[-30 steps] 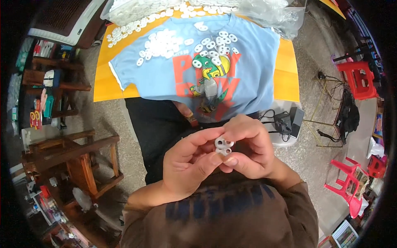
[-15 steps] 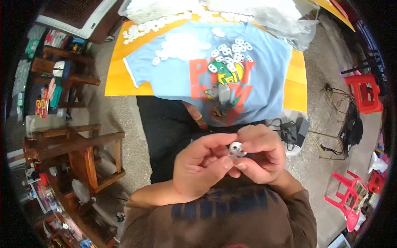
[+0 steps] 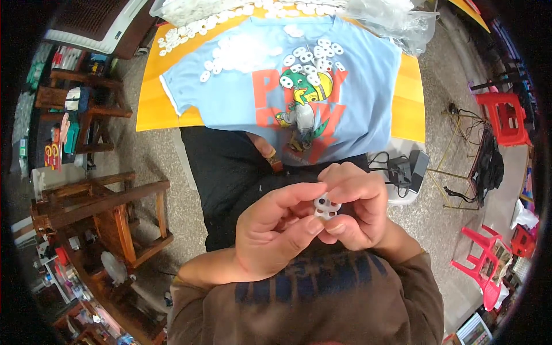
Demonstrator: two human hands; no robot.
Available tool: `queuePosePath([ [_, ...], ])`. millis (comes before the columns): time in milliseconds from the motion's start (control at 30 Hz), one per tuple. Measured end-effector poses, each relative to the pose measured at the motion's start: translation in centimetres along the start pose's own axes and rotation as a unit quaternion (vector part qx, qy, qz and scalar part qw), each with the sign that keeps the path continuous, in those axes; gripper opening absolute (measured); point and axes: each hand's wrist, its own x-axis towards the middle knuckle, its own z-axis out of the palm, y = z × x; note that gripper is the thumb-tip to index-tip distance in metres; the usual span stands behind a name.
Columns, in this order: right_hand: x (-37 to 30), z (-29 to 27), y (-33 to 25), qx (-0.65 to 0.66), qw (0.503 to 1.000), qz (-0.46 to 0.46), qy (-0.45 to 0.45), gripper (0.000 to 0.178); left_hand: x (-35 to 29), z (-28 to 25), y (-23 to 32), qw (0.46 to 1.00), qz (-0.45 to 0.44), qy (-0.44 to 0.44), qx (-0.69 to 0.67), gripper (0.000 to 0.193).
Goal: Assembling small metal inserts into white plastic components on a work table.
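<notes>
Close to my chest, my left hand and my right hand meet fingertip to fingertip. Between them they pinch small white plastic pieces with round holes, apparently two stacked together. Fingers of both hands hide the edges of these pieces. Beyond my lap, a light blue printed T-shirt lies spread over a yellow tabletop. On the shirt rest a cluster of similar white two-holed pieces at the right and a brightly lit white heap at the left.
A row of white pieces runs along the table's far side, near clear plastic bags. Right of my lap are a black power adapter and cables. Red stools stand at the right, wooden frames at the left.
The held white pieces have turned, so more of their holes face up now. My fingers have shifted slightly around them. The whole view has moved a little.
</notes>
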Motion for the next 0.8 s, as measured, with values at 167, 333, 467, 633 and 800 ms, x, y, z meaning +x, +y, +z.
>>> queuePosePath([
  [167, 0.0, 0.1, 0.3, 0.026, 1.0, -0.009, 0.004, 0.03, -0.1, -0.1, -0.3, 1.0, 0.006, -0.013, -0.01, 0.035],
  [333, 0.0, 0.3, 1.1, 0.035, 0.999, -0.023, 0.02, 0.028, 0.0, -0.4, -0.5, 0.999, 0.035, -0.014, 0.039, 0.035],
  [467, 0.3, -0.1, 1.5, 0.012, 0.999, -0.052, -0.006, 0.028, 0.1, -0.6, -0.5, 0.996, 0.05, -0.021, 0.072, 0.034],
  [633, 0.5, -0.1, 1.6, 0.006, 0.998, -0.062, -0.02, 0.028, 0.3, -0.8, -0.4, 0.995, 0.063, -0.034, 0.072, 0.034],
  [800, 0.6, 0.1, 1.7, -0.001, 0.996, -0.083, -0.017, 0.027, 0.3, -1.0, -0.5, 0.993, 0.076, -0.046, 0.072, 0.035],
])
